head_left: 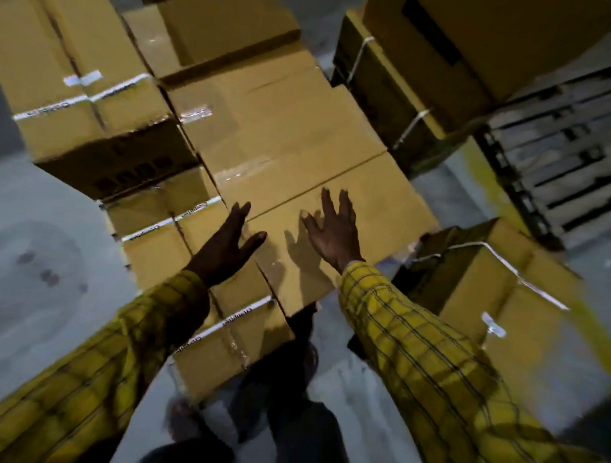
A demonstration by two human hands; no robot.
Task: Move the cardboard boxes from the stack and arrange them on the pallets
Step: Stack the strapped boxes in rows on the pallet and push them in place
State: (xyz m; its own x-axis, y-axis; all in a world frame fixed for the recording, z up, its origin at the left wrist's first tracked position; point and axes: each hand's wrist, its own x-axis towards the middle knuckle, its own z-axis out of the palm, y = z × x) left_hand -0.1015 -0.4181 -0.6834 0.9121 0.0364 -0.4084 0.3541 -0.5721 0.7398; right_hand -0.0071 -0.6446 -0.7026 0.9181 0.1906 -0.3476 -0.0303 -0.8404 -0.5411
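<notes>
A stack of brown cardboard boxes fills the middle of the view. Its nearest top box [363, 202] lies flat, with a seam across its lid. My left hand [230, 242] reaches over that box's near left corner, fingers straight and holding nothing. Above the same box's near part is my right hand [334, 233], fingers spread, casting a shadow on the lid. Whether either palm touches the cardboard cannot be told. Both arms wear yellow checked sleeves. A grey slatted pallet [581, 148] lies on the floor at the right.
Taller strapped boxes [80, 85] stand at the left of the stack. More boxes [433, 49] sit on the pallet's far end at the upper right. A single strapped box [500, 289] rests on the floor at the right. A yellow floor line [486, 171] runs beside the pallet.
</notes>
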